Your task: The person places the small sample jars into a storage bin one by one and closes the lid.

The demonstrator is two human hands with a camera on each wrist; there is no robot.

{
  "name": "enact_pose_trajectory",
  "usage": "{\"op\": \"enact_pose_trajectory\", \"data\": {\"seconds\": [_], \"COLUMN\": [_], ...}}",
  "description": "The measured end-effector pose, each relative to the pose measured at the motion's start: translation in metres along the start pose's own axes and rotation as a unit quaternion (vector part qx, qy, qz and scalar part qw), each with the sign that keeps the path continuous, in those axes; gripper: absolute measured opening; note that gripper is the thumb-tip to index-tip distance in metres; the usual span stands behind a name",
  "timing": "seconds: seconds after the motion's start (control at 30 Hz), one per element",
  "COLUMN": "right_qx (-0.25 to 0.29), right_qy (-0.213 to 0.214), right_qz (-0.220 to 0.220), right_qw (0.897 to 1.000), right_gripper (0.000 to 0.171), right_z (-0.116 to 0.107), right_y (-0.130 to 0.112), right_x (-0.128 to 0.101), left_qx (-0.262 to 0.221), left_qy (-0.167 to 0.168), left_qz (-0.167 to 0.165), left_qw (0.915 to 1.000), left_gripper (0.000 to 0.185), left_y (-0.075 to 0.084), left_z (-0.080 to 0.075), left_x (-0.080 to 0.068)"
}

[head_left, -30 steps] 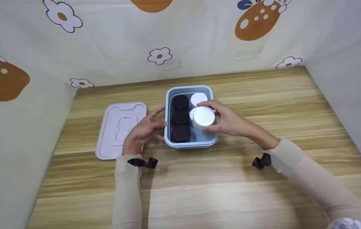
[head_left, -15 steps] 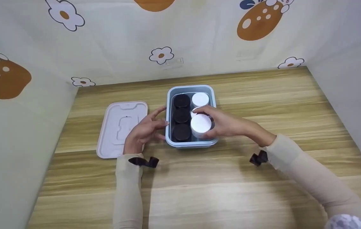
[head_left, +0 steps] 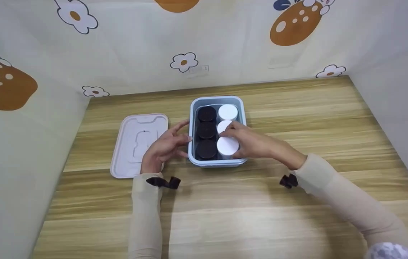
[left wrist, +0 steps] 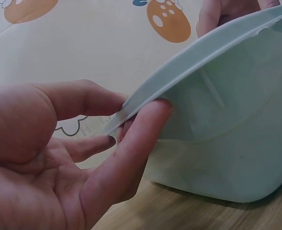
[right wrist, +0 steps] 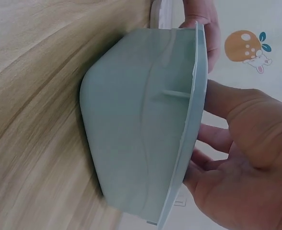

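Observation:
A light blue plastic box stands on the table with two rows of round-topped containers inside. Three have black tops, one of them the front black-topped container, along the left. On the right are a white-topped container at the back, another white-topped container in the middle, and a white-topped jar at the front. My right hand reaches over the right rim and grips the front white jar, whose lower part is hidden. My left hand holds the box's left rim between thumb and fingers, plain in the left wrist view.
A pale, flat lid lies on the wooden table left of the box, partly behind my left hand. Patterned wall sheets close off the back and sides.
My right hand has moved the white jar toward the front of the box and down into it, in line with the other white ones. My left hand keeps its hold on the rim.

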State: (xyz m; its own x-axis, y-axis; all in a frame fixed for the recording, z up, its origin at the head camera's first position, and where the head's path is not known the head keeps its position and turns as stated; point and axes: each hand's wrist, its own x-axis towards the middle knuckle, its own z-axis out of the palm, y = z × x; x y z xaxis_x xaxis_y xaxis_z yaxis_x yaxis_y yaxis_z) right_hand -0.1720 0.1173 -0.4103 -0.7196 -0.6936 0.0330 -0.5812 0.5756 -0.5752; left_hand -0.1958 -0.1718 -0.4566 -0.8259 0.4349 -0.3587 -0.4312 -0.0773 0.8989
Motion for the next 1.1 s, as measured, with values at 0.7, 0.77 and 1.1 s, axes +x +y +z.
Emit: {"op": "enact_pose_trajectory", "data": {"seconds": [0.7, 0.77, 1.1], "right_qx": [0.051, 0.093, 0.342], "right_qy": [0.034, 0.068, 0.155], "right_qz": [-0.006, -0.017, -0.053], "right_qw": [0.998, 0.993, 0.925], "right_gripper": [0.045, 0.042, 0.047], "right_z": [0.002, 0.004, 0.035], "right_y": [-0.011, -0.017, -0.059], "right_x": [0.001, 0.002, 0.009], "left_qx": [0.067, 0.067, 0.112], "left_qy": [0.074, 0.101, 0.238], "left_qz": [0.006, 0.019, 0.036], "left_qw": [0.9950, 0.9924, 0.9640], "left_gripper": [0.064, 0.058, 0.051], "left_y": [0.010, 0.012, 0.014], "left_z": [-0.008, -0.012, -0.041], "left_x": [-0.013, -0.019, -0.049]}}
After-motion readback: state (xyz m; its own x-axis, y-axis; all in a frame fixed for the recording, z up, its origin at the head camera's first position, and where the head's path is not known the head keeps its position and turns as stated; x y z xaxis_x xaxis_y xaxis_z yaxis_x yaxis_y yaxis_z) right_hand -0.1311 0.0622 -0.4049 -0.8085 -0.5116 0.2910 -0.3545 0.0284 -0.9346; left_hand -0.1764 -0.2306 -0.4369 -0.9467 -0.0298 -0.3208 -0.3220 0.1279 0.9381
